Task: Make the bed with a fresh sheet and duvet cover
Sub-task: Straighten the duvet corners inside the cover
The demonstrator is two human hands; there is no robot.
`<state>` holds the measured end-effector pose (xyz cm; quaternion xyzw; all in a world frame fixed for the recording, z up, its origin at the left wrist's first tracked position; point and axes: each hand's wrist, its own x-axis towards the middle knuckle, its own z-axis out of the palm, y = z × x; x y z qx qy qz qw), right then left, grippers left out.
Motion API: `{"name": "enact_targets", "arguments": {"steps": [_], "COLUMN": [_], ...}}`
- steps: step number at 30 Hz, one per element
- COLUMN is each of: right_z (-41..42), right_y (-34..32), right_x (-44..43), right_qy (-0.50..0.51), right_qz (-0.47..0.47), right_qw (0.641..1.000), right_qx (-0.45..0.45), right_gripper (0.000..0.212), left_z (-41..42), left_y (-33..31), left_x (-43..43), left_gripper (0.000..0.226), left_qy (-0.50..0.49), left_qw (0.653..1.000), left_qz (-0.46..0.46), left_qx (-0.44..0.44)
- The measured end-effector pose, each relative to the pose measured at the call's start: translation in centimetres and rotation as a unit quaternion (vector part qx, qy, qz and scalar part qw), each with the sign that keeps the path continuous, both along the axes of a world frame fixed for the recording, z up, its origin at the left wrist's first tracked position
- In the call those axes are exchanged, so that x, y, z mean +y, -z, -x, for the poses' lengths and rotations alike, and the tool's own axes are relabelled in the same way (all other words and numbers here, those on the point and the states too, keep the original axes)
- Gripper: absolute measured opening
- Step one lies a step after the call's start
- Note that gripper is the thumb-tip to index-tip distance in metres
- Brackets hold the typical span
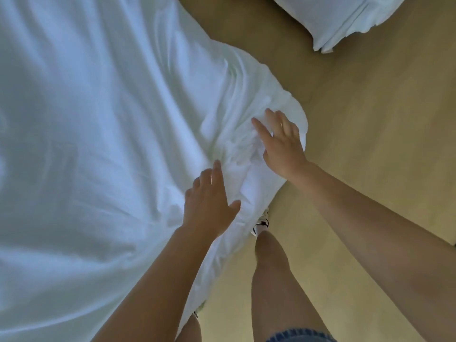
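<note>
Across the whole left side, a white sheet (86,144) spread over the bed (214,272), creased in long soft folds and hanging off the near edge. To the right of it, bare tan floor (365,134), running from the top of the view to the bottom. At the upper right corner, well apart from the bed, a second piece of white bedding (345,18) with a folded, layered edge; cannot tell whether pillow or folded cover. At the bed's corner, the sheet gathered into a rumpled bunch (237,144) bulging out over the floor. Left hand (209,206) lying flat on the sheet on the near side of the bunch, fingers (217,169) straight and slightly spread, thumb out to the side, released, gripping nothing. Right hand (283,146) laid on the bunch's outer side, over the floor edge, fingers (257,125) stretched and fanned, tips touching the cloth, likewise released and pinching no fabric. Rumpled folds lying between the two hands, under and just ahead of both sets of fingertips. Below the hands, a bare leg (269,280) standing just beside the bed, a white shoe (261,223) with dark markings partly tucked under the hanging sheet, and a strip of blue denim shorts (301,338) at the bottom edge.
</note>
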<state>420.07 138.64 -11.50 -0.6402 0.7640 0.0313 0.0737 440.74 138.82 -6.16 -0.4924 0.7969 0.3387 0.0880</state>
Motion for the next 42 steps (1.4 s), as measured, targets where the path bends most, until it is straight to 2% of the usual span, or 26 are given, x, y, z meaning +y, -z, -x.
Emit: {"name": "enact_targets", "arguments": {"steps": [3,6,7,9,11,13,14,16,19,20,22,24,26,27,28,29,31,32,33,34,36,38,40,41,42], "right_z": [3.5,6.9,7.7,8.5,10.3,13.8,16.0,19.3,22.2,22.6,22.8,22.5,22.0,21.8,21.5,21.3,20.8,20.5,20.0,19.4,18.2,17.2,16.5,16.4,16.4], "right_y": [1.1,3.2,3.8,4.0,3.1,2.1,1.6,1.9,4.2,5.2,6.5,7.4,8.5,9.0,9.4,9.6,9.7,9.4,8.8,8.0,6.3,4.4,2.3,1.7,1.2], "right_x": [-4.2,-8.1,-8.9,-10.0,-10.1,-8.6,-7.3,-4.6,-1.8,-1.6,-2.0,-3.1,-4.1,-4.4,-4.5,-4.7,-4.5,-4.4,-4.3,-4.3,-4.4,-5.1,-6.7,-7.8,-9.0], "right_qy": [-0.076,-0.219,-0.253,-0.272,-0.252,-0.259,-0.287,-0.324,-0.270,-0.246,-0.187,-0.093,-0.032,-0.020,-0.007,0.007,0.030,0.037,0.046,0.058,0.084,0.110,0.141,0.137,0.107], "right_qz": [0.029,0.098,0.127,0.141,0.074,-0.029,-0.041,-0.008,-0.005,-0.006,-0.037,-0.108,-0.192,-0.210,-0.214,-0.201,-0.139,-0.102,-0.067,-0.046,-0.058,-0.056,-0.024,-0.030,-0.061], "right_qw": [0.996,0.971,0.958,0.944,0.932,0.917,0.910,0.910,0.937,0.943,0.952,0.947,0.926,0.918,0.912,0.908,0.913,0.917,0.919,0.916,0.894,0.846,0.780,0.776,0.808], "right_qx": [0.019,-0.013,-0.036,-0.120,-0.250,-0.303,-0.296,-0.260,-0.223,-0.224,-0.239,-0.288,-0.323,-0.335,-0.350,-0.366,-0.382,-0.383,-0.387,-0.394,-0.436,-0.518,-0.610,-0.615,-0.576], "right_gripper": [0.076,0.041,0.029,0.027,0.021,0.030,0.036,0.053,0.065,0.067,0.084,0.104,0.111,0.109,0.103,0.093,0.066,0.051,0.039,0.035,0.038,0.047,0.063,0.073,0.083], "left_z": [6.1,11.9,13.3,15.1,16.6,19.0,20.7,23.4,25.8,25.9,25.4,24.2,23.2,22.8,22.8,22.8,23.5,23.9,24.2,24.4,24.0,22.4,20.2,18.8,17.3], "left_y": [1.4,3.7,4.6,5.6,5.1,3.3,2.5,1.8,3.6,4.1,4.0,3.5,3.5,3.7,3.7,3.8,4.5,4.6,4.7,4.3,2.6,-0.6,-4.5,-6.3,-8.0], "left_x": [-2.8,-4.8,-5.5,-7.5,-8.1,-6.3,-4.7,-2.3,-3.2,-3.8,-4.6,-4.7,-5.5,-6.3,-7.4,-8.8,-11.6,-12.6,-13.4,-14.1,-15.2,-16.2,-17.7,-18.6,-19.6], "left_gripper": [0.109,0.114,0.107,0.075,0.041,0.020,0.014,0.006,0.011,0.012,0.009,0.021,0.038,0.046,0.055,0.068,0.092,0.093,0.083,0.067,0.042,0.042,0.042,0.038,0.033], "left_qy": [-0.053,-0.127,-0.155,-0.226,-0.266,-0.196,-0.162,-0.103,-0.041,-0.035,-0.019,0.014,0.053,0.085,0.130,0.185,0.296,0.332,0.354,0.354,0.333,0.327,0.308,0.288,0.263], "left_qw": [0.998,0.991,0.986,0.973,0.964,0.978,0.978,0.971,0.974,0.978,0.984,0.994,0.997,0.989,0.981,0.969,0.910,0.884,0.865,0.862,0.878,0.880,0.876,0.874,0.874], "left_qz": [0.023,0.032,0.039,0.031,0.005,-0.065,-0.126,-0.216,-0.216,-0.197,-0.152,-0.076,0.052,0.118,0.141,0.124,0.070,0.070,0.075,0.081,0.084,0.103,0.146,0.165,0.187], "left_qx": [-0.007,-0.037,-0.043,-0.029,-0.013,0.017,0.035,0.029,-0.046,-0.060,-0.086,-0.082,-0.019,-0.006,-0.039,-0.112,-0.280,-0.323,-0.347,-0.353,-0.334,-0.328,-0.343,-0.354,-0.362]}}
